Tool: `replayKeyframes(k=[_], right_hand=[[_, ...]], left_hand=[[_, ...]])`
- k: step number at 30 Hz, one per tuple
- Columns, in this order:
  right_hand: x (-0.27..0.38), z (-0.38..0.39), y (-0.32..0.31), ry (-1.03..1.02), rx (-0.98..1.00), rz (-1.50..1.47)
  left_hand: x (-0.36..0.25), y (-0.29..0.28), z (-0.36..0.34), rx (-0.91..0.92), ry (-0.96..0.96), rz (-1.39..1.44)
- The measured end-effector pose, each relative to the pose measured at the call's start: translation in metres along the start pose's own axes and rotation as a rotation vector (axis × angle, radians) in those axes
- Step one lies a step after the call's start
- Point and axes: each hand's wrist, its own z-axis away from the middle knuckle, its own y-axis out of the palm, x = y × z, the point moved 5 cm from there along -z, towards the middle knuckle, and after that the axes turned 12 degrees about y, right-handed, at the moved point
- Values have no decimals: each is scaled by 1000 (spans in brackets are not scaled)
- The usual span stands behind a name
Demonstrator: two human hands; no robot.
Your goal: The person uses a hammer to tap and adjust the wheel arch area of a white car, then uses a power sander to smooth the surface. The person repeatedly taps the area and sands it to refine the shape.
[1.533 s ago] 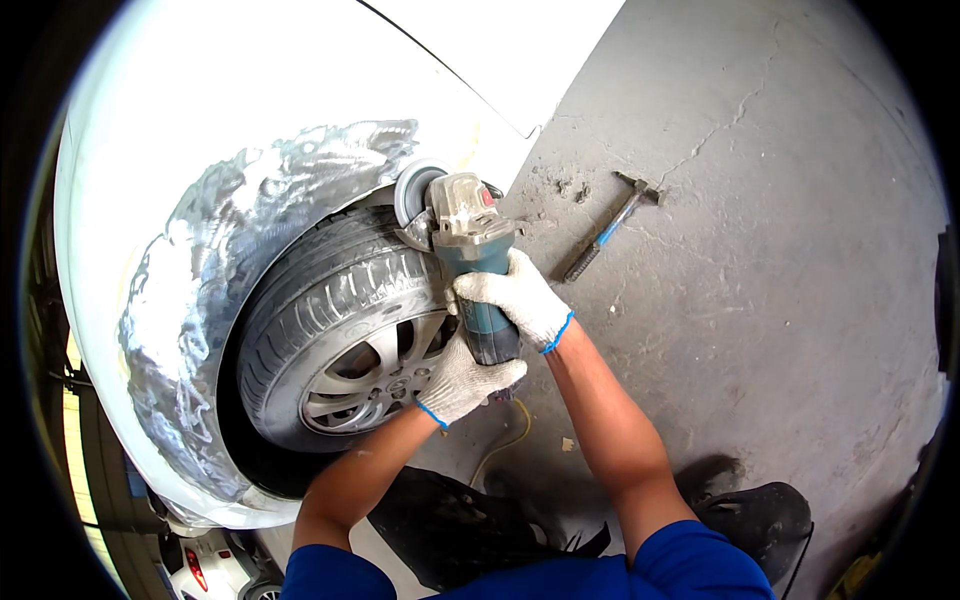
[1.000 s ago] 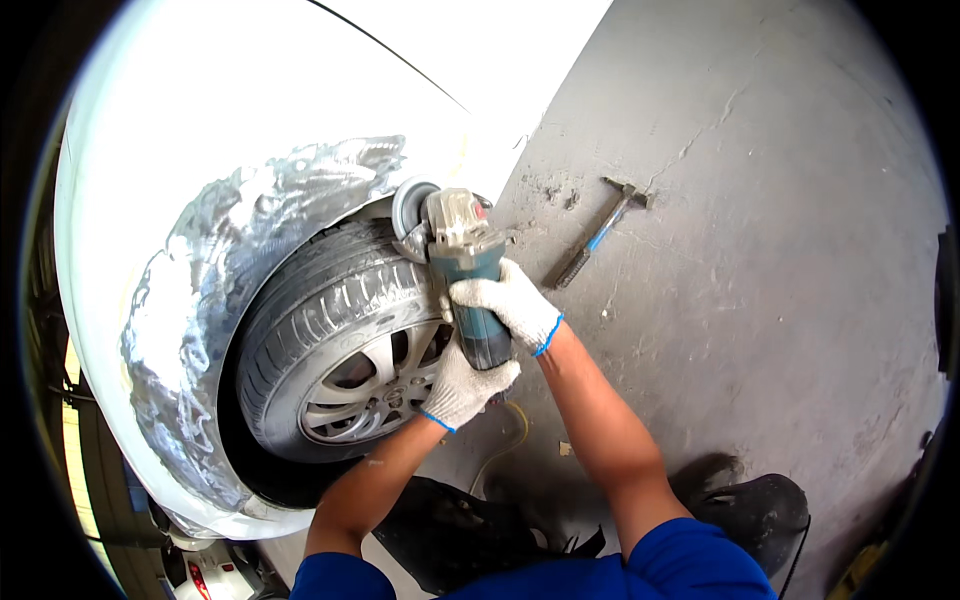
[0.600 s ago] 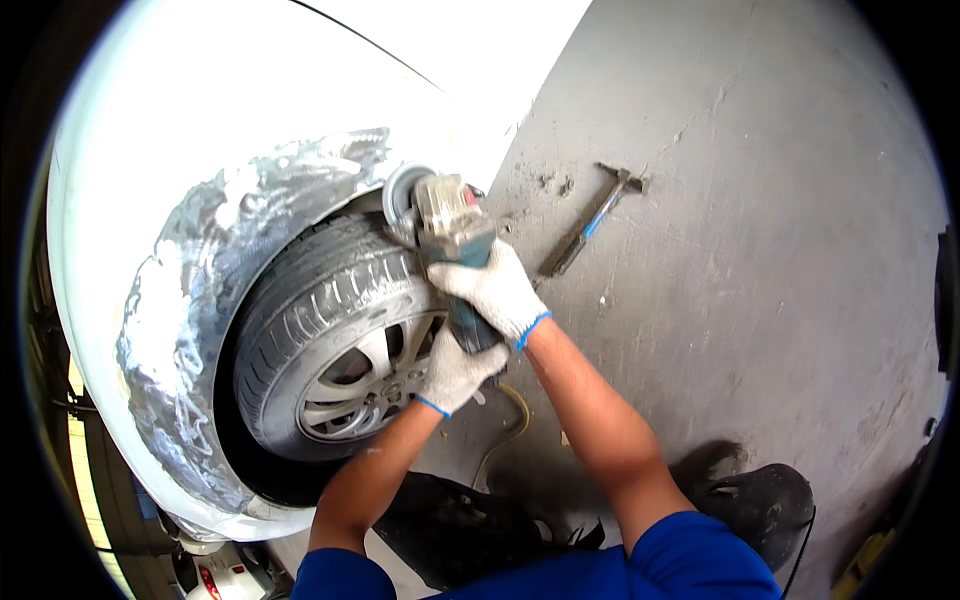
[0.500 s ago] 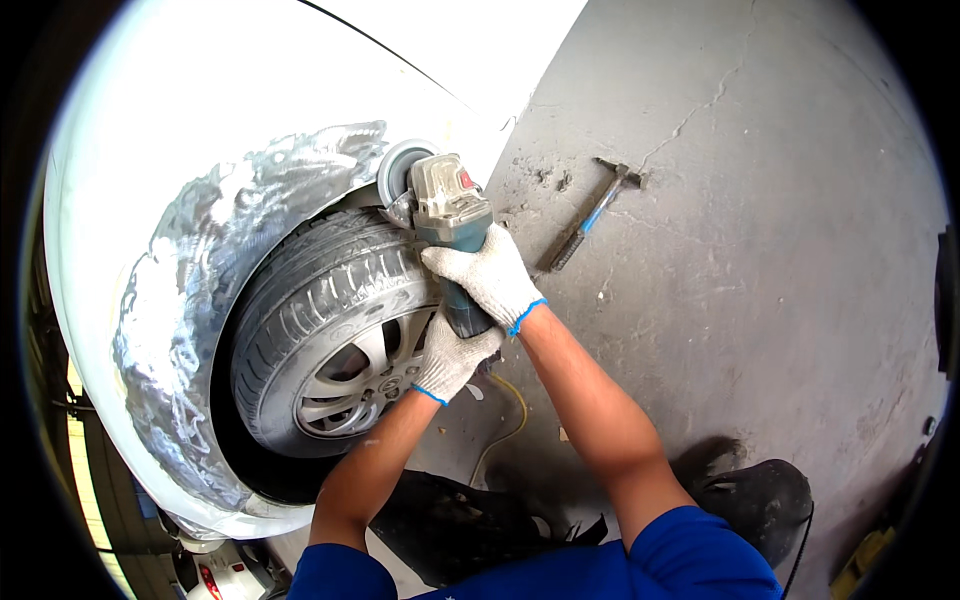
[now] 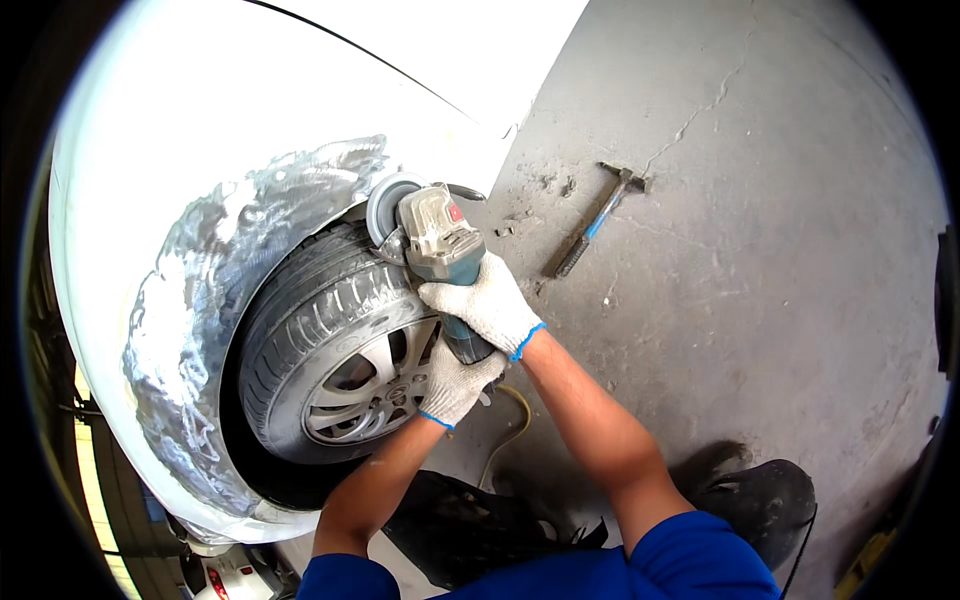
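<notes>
Both my hands, in white knit gloves with blue cuffs, grip an angle grinder [image 5: 455, 265]. My left hand [image 5: 459, 382] is closed round the rear end of its body, beside the wheel rim. Farther forward, my right hand [image 5: 488, 305] wraps the body just behind the grey head. The grey disc [image 5: 388, 207] is at the upper edge of the wheel arch, above the tyre [image 5: 325, 315]; I cannot tell whether it touches the metal. Around the arch, the white car panel [image 5: 190, 110] has a broad band of bare, scuffed metal [image 5: 205, 270].
A hammer [image 5: 606, 212] with a blue and black handle lies on the grey concrete floor [image 5: 760, 280], near some crumbs of debris. A yellowish cord [image 5: 520, 430] runs below my hands. My dark-clad knee [image 5: 755, 505] is at the lower right.
The grinder has moved slightly left and nearer to me, along the arch edge, with both hands still round it. The whole view has shifted a little; the hammer lies where it was.
</notes>
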Motion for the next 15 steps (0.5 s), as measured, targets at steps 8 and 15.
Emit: replayKeyframes(k=[8, 15], right_hand=[[-1, -9, -3, 32, 3, -61], [21, -8, -8, -1, 9, 1]], left_hand=[[0, -3, -11, 84, -34, -36], [6, 2, -24, 113, -39, 28]])
